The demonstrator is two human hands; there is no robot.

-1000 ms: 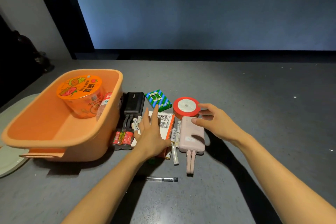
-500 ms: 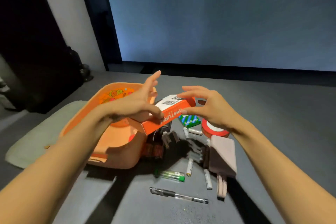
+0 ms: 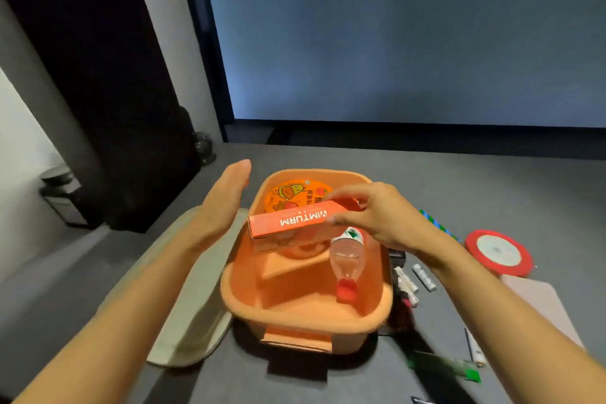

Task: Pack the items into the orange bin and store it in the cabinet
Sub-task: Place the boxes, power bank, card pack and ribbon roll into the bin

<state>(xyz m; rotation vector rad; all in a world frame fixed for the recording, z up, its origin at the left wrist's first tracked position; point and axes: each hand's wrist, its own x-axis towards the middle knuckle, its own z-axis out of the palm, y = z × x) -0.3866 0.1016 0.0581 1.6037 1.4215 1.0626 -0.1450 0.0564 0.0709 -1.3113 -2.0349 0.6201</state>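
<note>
A flat pale-green mat (image 3: 183, 315) lay along the left part of the grey desk (image 3: 459, 180), its right edge tucked against the orange bin (image 3: 305, 318). Above the mat, the left hand (image 3: 219, 207) hovered with palm open and fingers held straight together, touching nothing, just left of the bin's far-left rim.

The bin sat near the middle of the desk, toward its near edge, with a handle tab on the near wall. Inside it, an orange-lidded noodle cup (image 3: 292, 193) stood at the far end, and a clear plastic bottle (image 3: 346, 259) with a red cap lay along the right wall, cap pointing to the near side. Over the bin's far half, an orange box (image 3: 292, 223) printed "IMTURM" was held level in the air, above the cup and bottle.

The right hand (image 3: 383, 216) pinched the box's right end between thumb and fingers, reaching in from over the bin's right rim.

Right of the bin, on the desk, lay several white batteries (image 3: 423, 277), partly hidden by the right forearm. Farther right were a blue-and-green striped item (image 3: 436, 223), mostly hidden, a red tape roll (image 3: 498, 252), and a pink flat device (image 3: 541, 305) near the right edge. Toward the near-right corner lay a blurred green-capped marker (image 3: 459, 367).
</note>
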